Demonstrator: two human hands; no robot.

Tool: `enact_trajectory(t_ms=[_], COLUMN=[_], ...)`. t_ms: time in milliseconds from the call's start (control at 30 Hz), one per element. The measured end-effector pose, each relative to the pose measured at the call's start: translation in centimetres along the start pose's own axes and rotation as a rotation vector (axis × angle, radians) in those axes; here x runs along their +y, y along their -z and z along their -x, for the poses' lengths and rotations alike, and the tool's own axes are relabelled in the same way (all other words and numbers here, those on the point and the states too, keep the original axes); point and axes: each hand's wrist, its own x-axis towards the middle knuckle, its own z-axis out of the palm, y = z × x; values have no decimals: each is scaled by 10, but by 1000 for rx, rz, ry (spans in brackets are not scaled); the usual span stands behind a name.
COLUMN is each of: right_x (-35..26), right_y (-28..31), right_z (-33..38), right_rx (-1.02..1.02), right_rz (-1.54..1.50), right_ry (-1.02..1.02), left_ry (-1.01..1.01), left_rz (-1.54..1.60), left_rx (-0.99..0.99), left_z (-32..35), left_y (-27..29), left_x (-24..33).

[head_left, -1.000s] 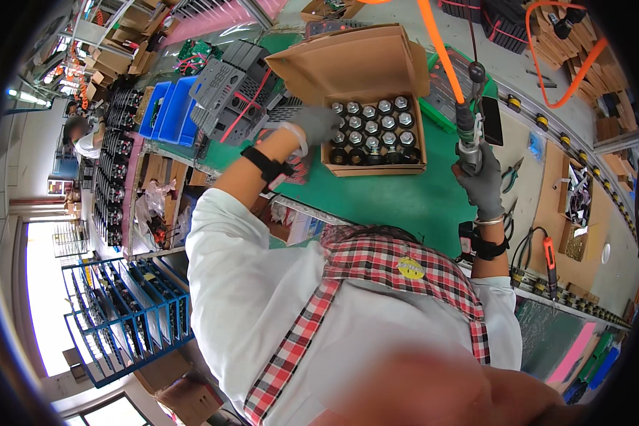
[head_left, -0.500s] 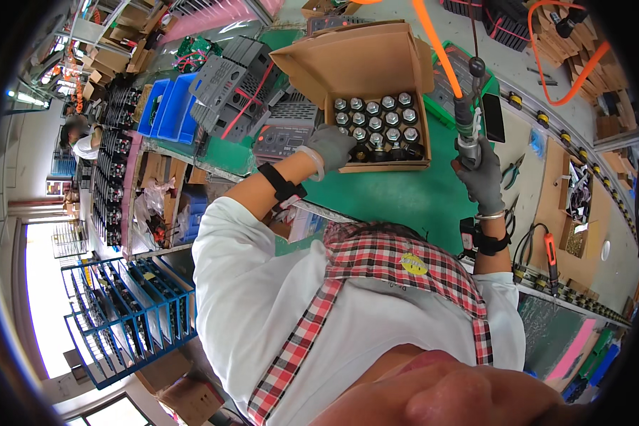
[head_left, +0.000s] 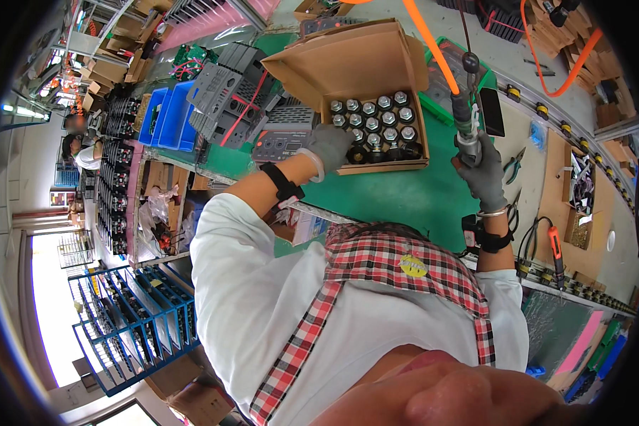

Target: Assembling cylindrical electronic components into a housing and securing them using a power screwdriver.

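Note:
My left hand, in a grey glove, reaches over the near left corner of an open cardboard box. Its fingers curl in beside the black fittings with silver hex nuts, which stand upright in rows. What those fingers hold, if anything, is hidden. To the right of the box, my gloved right hand is wrapped round a metal-bodied power driver. An orange hose runs up from the driver, and a dark cord with a ball hangs just beside it.
Left of the box lie grey device housings with pink straps and blue bins. A green tray, a phone and pliers are to the right. A blue rack stands at lower left. Another person works at far left.
The whole view has shifted slightly. My left hand stays at the box's near left corner, and my right hand keeps its hold on the driver.

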Motion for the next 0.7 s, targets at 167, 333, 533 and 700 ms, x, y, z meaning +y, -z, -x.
enact_trajectory(t_ms=[167, 333, 533, 700], right_x=[-4, -7, -8, -8], right_y=[-4, -8, -4, -2], right_z=[-2, -3, -2, 0], right_rx=[-28, -37, -73, -49], right_rz=[-48, -41, -68, -84], right_ry=[13, 0, -36, 0], left_ry=[-88, 141, 178, 67], left_rz=[-16, 51, 25, 212], left_rx=[56, -75, -170, -147], left_z=[0, -17, -22, -15], left_y=[1, 11, 11, 7], left_x=[-8, 9, 22, 11])
